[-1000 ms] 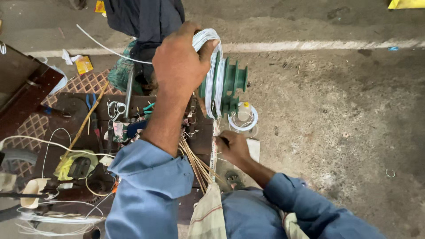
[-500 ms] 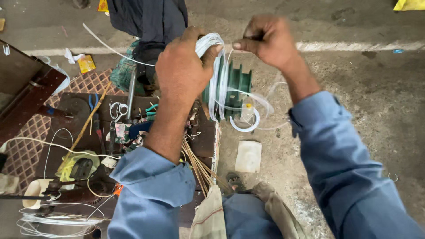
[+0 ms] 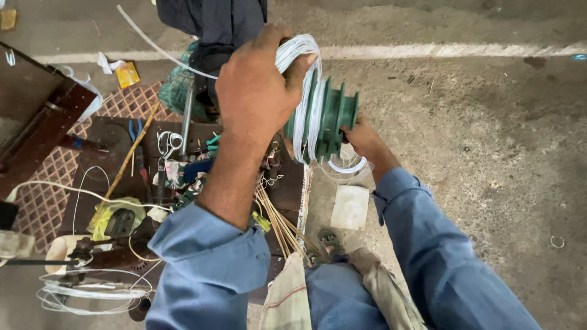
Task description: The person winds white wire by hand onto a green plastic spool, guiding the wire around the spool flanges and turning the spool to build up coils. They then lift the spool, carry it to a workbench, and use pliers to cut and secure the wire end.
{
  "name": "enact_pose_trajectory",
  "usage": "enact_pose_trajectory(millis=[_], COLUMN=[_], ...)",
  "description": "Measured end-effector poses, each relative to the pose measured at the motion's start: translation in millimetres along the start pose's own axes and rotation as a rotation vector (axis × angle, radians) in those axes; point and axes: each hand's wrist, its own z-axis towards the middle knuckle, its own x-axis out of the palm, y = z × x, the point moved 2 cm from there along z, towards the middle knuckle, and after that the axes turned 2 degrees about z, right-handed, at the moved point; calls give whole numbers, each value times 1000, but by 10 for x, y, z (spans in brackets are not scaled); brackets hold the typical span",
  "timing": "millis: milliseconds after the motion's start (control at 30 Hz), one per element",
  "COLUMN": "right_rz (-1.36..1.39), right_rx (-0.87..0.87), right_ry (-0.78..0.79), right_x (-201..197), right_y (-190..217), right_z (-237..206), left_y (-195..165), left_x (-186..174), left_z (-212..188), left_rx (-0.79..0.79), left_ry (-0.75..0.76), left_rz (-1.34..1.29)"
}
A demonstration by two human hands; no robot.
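My left hand [image 3: 257, 91] is raised and grips a green stepped spool [image 3: 330, 119] at its wide end, with fingers over the white wire windings [image 3: 299, 55] wrapped on it. My right hand [image 3: 364, 139] is low, just under and right of the spool. Its fingers pinch the white wire strand [image 3: 345, 166], which hangs in a loop beneath the spool. Both forearms wear blue sleeves.
A dark board [image 3: 98, 177] on the left holds scissors [image 3: 166, 143], blue-handled pliers [image 3: 136, 131], thin sticks [image 3: 278, 223] and scraps. White wire coils [image 3: 85, 293] lie bottom left. A white paper square [image 3: 350, 206] sits on the rough concrete floor [image 3: 489, 153]. Dark cloth [image 3: 214, 21] hangs at top.
My right hand came up over the spool with the wire, then dropped down to the spool's lower right side. My left hand kept holding the spool in place.
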Motion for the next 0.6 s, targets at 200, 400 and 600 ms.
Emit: enact_pose_trajectory(millis=[200,400,600], right_rz=[-829,-255,-920], right_rx=[-508,-74,-351], right_ry=[-17,92,-195], right_x=[-89,206,632], right_y=[-48,-621,-738], right_z=[117,-334,-1034], left_y=[-40,-22,-26], left_x=[-17,-16,-16], left_z=[14,-1,-12], left_rx=[-8,-15,20], left_ry=[-6,2,-22], left_rz=[20,37,-19])
